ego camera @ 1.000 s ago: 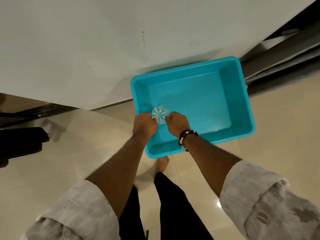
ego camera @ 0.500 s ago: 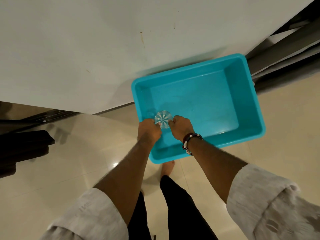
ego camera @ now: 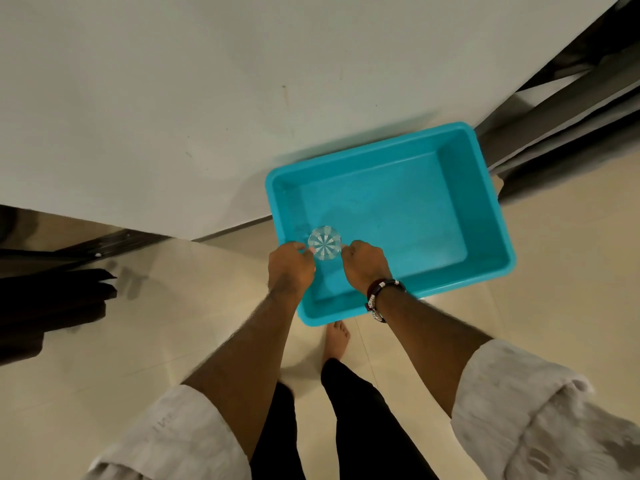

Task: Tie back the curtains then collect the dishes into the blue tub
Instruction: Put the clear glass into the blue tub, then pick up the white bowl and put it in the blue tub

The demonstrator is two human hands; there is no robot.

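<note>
I pinch the small clear ribbed glass [ego camera: 324, 243] between my left hand [ego camera: 290, 268] and right hand [ego camera: 366, 263]. It hangs, seemingly upright, over the rectangular blue plastic tub's [ego camera: 486, 202] near-left corner; straight down goes in.

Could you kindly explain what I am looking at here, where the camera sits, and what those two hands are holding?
There is no machine: a person wears a camera on the head, looking down past their own arms. The left hand and right hand together hold a small clear ribbed glass, seen from above, over the near left corner of a blue tub. The tub rests on the edge of a white table and overhangs the tiled floor. Whether the glass touches the tub's bottom cannot be told.
</note>
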